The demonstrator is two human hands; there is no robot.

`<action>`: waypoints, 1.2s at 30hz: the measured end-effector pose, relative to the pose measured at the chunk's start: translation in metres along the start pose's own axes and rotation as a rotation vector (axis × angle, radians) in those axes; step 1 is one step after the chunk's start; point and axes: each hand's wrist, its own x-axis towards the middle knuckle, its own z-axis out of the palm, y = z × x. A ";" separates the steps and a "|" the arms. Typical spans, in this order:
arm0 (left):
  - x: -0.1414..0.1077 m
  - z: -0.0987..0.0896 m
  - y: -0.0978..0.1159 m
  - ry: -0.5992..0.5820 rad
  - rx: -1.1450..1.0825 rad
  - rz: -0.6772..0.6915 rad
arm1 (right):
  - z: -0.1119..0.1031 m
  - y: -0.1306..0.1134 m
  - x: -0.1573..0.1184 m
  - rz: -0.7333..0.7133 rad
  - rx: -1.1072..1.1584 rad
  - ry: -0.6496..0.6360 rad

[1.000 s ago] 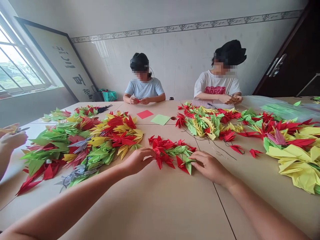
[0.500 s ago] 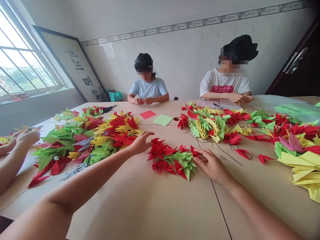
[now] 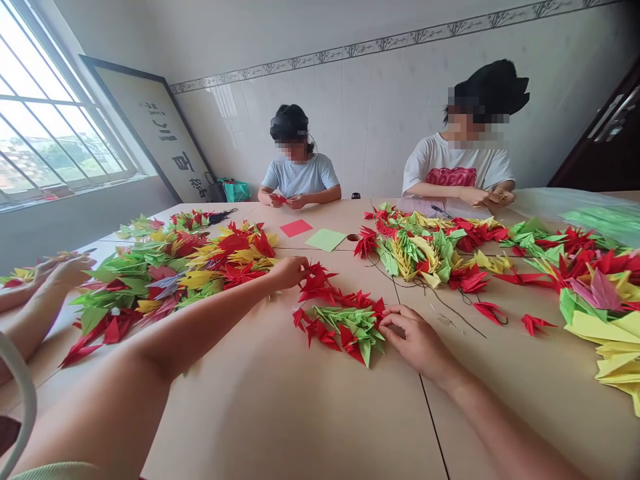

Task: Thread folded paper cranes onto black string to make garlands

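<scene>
A string of red and green folded paper cranes [image 3: 345,327] lies curved on the table in front of me. My left hand [image 3: 290,272] is closed at its far left end, fingertips pinching a red paper crane [image 3: 316,283] lifted slightly off the surface. At the right end, the thumb and forefinger of my right hand [image 3: 414,339] close on a red crane at the edge of the string; its other fingers are bent. Just left of my left forearm is a large heap of multicoloured paper cranes [image 3: 170,270].
More strung cranes [image 3: 425,243] lie at the right, with yellow ones [image 3: 613,343] nearer me. Red paper [image 3: 296,228] and green paper [image 3: 325,239] sit mid-table, beside dark thread [image 3: 467,321]. Two people work opposite; another person's hands [image 3: 63,275] are at the left.
My left hand has closed on a red crane at the string's far end and draws it up and away, stretching the string. My right hand has moved slightly left, onto the near end.
</scene>
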 end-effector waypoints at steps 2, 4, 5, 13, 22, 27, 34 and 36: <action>0.000 -0.002 -0.001 0.068 0.001 -0.021 | -0.002 0.000 0.001 -0.008 0.002 0.007; -0.005 -0.004 0.005 0.148 -0.008 0.011 | -0.003 0.000 0.001 -0.012 0.003 0.017; -0.011 -0.004 0.012 0.187 -0.016 0.045 | -0.003 0.000 0.001 -0.014 0.002 0.023; -0.075 0.013 0.099 0.073 -0.090 0.508 | -0.003 0.001 0.000 -0.062 0.009 0.017; -0.063 0.016 0.106 -0.152 -0.209 0.457 | -0.006 -0.003 -0.001 -0.071 -0.048 -0.016; -0.070 -0.003 0.098 -0.180 -0.335 0.320 | -0.005 -0.002 -0.002 -0.070 -0.052 -0.053; -0.082 -0.015 0.087 -0.075 -0.460 0.099 | -0.006 -0.004 -0.001 -0.088 -0.062 -0.055; -0.085 -0.015 0.084 -0.052 -0.492 0.071 | -0.007 -0.004 -0.001 -0.083 -0.065 -0.048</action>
